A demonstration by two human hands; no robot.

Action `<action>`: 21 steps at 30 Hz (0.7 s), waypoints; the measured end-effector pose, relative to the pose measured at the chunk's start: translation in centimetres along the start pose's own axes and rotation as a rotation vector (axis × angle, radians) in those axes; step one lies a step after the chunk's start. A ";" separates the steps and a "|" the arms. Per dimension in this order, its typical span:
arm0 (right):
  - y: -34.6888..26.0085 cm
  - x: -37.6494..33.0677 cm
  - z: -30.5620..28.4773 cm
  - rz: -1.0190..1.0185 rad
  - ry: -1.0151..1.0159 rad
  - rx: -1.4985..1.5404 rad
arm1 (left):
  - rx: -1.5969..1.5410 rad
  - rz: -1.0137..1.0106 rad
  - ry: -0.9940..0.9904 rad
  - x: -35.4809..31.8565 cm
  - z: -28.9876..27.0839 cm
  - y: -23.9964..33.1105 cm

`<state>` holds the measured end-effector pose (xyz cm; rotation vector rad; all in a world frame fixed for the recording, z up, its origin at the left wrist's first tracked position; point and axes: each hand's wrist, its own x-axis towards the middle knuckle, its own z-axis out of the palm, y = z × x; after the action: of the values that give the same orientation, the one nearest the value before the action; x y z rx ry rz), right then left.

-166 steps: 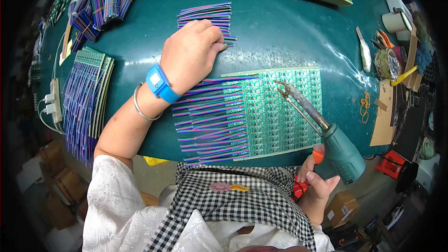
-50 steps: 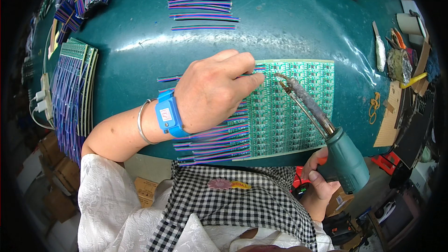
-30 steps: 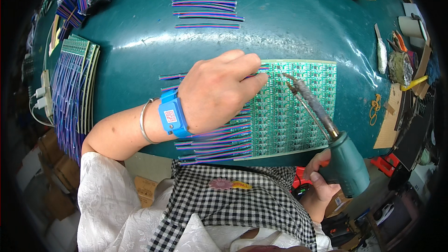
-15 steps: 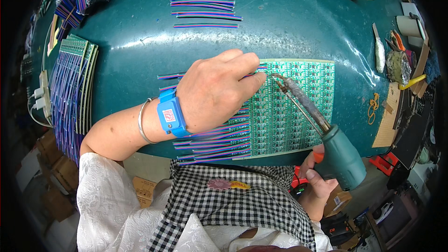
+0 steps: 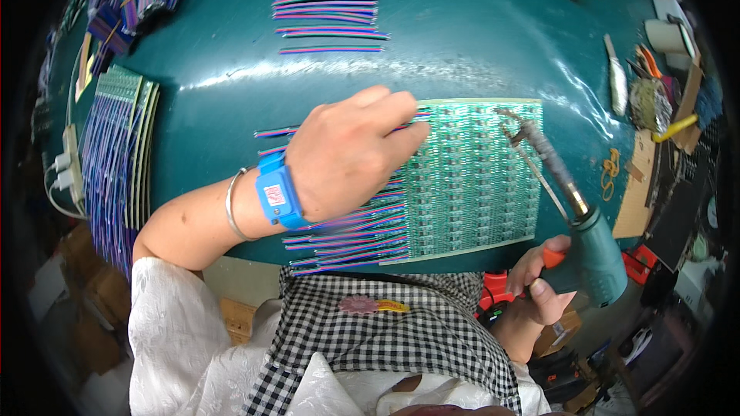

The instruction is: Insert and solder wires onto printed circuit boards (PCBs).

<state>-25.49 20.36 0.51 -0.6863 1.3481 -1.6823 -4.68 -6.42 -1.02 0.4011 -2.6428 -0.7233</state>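
In the head view, a green circuit-board panel (image 5: pixel 474 185) lies flat on the dark green table (image 5: pixel 216 38), near the person and right of the middle. It is a wide sheet with paler strips along its far and near edges, packed with small repeated circuits in columns; motion blurs its detail a little. From its left side a row of thin ribbon wires (image 5: pixel 347 240) runs out to the left, striped in blue, pink and black, lying roughly parallel with uneven free ends.

The left hand (image 5: pixel 351 154) comes over these wires from the left and hides several. Its thumb and forefinger are brought together at the panel's far left part, pinching the farthest wire (image 5: pixel 270 133), whose end shows just beyond the fingertips.

The right hand, (image 5: pixel 543 281) near and right of the panel, is wrapped around the handle of a teal soldering gun (image 5: pixel 601 266) with an orange trigger. The gun's dark, crusted tip (image 5: pixel 510 119) points far and left, over the right part of the panel, apart from the left hand.

Farther off lies a group of loose wires (image 5: pixel 327 9); at the left, wired boards (image 5: pixel 116 150) stand stacked.
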 end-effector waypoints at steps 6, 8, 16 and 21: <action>-3.2 2.6 -2.5 -0.323 0.190 0.103 | 0.019 0.015 0.047 0.7 -0.3 0.6; -4.6 3.6 -3.9 -0.459 0.248 0.055 | 0.030 0.026 0.071 0.9 -0.2 0.9; -6.7 9.1 -10.6 -0.408 0.648 -0.158 | 0.141 -0.012 -0.003 1.7 -2.0 2.6; -8.6 7.7 -8.9 -0.493 0.637 -0.335 | 0.182 -0.133 0.021 1.2 -6.3 0.8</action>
<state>-39.01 18.58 5.66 -0.7441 2.0669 -2.2065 -3.23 -8.87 4.76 0.6366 -2.6909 -0.5159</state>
